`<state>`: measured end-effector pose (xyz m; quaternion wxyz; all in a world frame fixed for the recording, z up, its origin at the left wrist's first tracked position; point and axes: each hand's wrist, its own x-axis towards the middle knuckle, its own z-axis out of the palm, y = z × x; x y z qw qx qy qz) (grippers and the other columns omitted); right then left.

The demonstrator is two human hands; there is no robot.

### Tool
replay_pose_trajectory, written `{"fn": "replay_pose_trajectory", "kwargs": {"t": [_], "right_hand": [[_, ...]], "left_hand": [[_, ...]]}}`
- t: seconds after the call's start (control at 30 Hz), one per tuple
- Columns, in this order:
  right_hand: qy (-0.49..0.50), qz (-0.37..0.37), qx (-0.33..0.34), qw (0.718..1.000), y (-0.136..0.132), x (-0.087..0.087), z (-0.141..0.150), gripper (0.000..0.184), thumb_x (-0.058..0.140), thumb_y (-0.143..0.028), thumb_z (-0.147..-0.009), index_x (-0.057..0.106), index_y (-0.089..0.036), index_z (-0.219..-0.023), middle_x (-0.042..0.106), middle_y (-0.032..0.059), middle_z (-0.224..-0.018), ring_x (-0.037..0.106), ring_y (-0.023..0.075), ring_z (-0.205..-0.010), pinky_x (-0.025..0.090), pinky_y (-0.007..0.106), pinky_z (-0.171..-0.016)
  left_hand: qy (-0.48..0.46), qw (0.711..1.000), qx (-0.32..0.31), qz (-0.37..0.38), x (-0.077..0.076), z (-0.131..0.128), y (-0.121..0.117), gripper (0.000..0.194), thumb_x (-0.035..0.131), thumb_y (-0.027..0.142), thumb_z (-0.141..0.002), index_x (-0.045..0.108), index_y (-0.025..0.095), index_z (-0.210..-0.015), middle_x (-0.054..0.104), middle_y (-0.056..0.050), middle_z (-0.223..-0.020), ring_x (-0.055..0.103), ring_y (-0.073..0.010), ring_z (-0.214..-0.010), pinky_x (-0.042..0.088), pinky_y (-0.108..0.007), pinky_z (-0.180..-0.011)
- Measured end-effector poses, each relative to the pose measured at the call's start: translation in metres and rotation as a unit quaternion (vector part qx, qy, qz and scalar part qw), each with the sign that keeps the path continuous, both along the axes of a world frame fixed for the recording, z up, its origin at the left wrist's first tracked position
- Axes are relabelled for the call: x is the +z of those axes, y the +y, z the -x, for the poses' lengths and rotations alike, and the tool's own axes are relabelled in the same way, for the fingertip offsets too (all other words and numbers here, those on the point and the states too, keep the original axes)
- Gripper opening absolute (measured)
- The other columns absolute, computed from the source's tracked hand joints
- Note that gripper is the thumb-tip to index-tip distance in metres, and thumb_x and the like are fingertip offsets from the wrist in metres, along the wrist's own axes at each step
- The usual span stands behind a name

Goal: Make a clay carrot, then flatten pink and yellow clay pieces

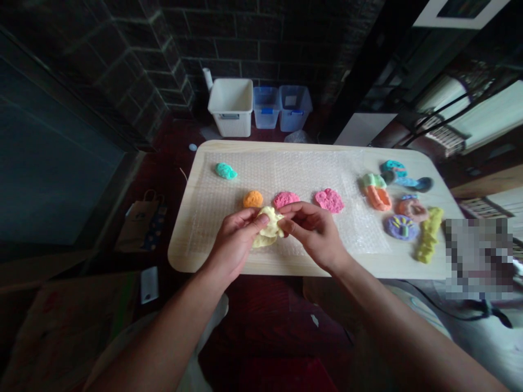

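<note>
Pale yellow modelling clay (269, 222) is held up over the near side of the table, its surface uneven and folded. My left hand (235, 237) grips it from the left, thumb on top. At its right edge, the thumb and fingers of my right hand (312, 231) pinch the same clay. Just below the lump shows another pale yellow part (263, 241); I cannot tell whether it is joined to it. Behind my hands lie an orange clay ball (253, 198), a pink clay lump (286, 198) partly hidden by my fingers, and a flatter pink piece (329, 201).
Bubble wrap (302, 169) covers much of the pale table (183, 256). A teal clay lump (226, 171) lies far left. Several shaped clay pieces sit right, including a purple disc (401, 227) and a yellow strip (430, 235). Beyond stand a white bin (235, 122) and clear boxes (267, 109).
</note>
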<state>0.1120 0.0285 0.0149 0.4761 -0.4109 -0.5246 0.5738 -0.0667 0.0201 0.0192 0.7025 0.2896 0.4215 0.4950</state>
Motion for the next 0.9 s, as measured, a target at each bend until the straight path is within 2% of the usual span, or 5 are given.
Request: {"fn": "replay_pose_trajectory", "kwargs": {"t": [0.17, 0.3, 0.53, 0.7, 0.9], "right_hand": [[-0.225, -0.227, -0.079, 0.944, -0.012, 0.004, 0.005, 0.019, 0.079, -0.029, -0.095, 0.076, -0.019, -0.110, 0.078, 0.0106, -0.106, 0.073, 0.0195, -0.083, 0.063, 0.035, -0.074], [-0.285, -0.285, -0.069, 0.913, -0.014, 0.001, 0.003, 0.024, 0.078, -0.030, -0.096, 0.075, -0.017, -0.115, 0.078, 0.0131, -0.108, 0.074, 0.0232, -0.090, 0.062, 0.037, -0.079], [-0.267, -0.275, -0.002, 0.924, -0.008, -0.001, 0.001, 0.011, 0.073, -0.027, -0.095, 0.072, -0.017, -0.098, 0.070, 0.0036, -0.079, 0.065, 0.0168, -0.069, 0.052, 0.030, -0.066], [-0.265, -0.252, 0.064, 0.929, -0.005, 0.004, -0.003, 0.011, 0.067, -0.026, -0.097, 0.072, -0.019, -0.091, 0.068, 0.0038, -0.077, 0.061, 0.0168, -0.069, 0.049, 0.031, -0.066], [-0.148, -0.062, 0.101, 0.982, -0.005, 0.006, -0.005, 0.018, 0.071, -0.035, -0.097, 0.070, -0.018, -0.098, 0.068, 0.0027, -0.079, 0.058, 0.0138, -0.066, 0.045, 0.027, -0.057]], "left_hand": [[-0.014, 0.995, 0.094, 0.008, 0.002, -0.007, 0.001, 0.024, 0.091, 0.031, -0.075, 0.076, 0.017, -0.088, 0.072, -0.002, -0.086, 0.064, -0.0121, -0.079, 0.049, -0.023, -0.074], [0.029, 0.998, 0.063, 0.004, 0.006, -0.007, -0.004, 0.024, 0.093, 0.027, -0.071, 0.076, 0.016, -0.085, 0.074, -0.004, -0.087, 0.066, -0.0141, -0.085, 0.051, -0.025, -0.082], [0.114, 0.990, -0.059, -0.053, 0.007, 0.006, -0.006, 0.019, 0.085, 0.029, -0.081, 0.075, 0.016, -0.091, 0.072, -0.004, -0.089, 0.068, -0.0159, -0.085, 0.054, -0.026, -0.078], [0.204, 0.966, -0.057, -0.147, 0.010, 0.018, -0.002, 0.028, 0.085, 0.029, -0.084, 0.073, 0.021, -0.108, 0.072, -0.007, -0.113, 0.069, -0.0207, -0.105, 0.058, -0.027, -0.082], [0.190, 0.961, -0.137, -0.151, 0.016, 0.026, 0.004, 0.026, 0.083, 0.032, -0.088, 0.082, 0.018, -0.109, 0.081, -0.011, -0.108, 0.076, -0.0245, -0.100, 0.060, -0.033, -0.089]]}}
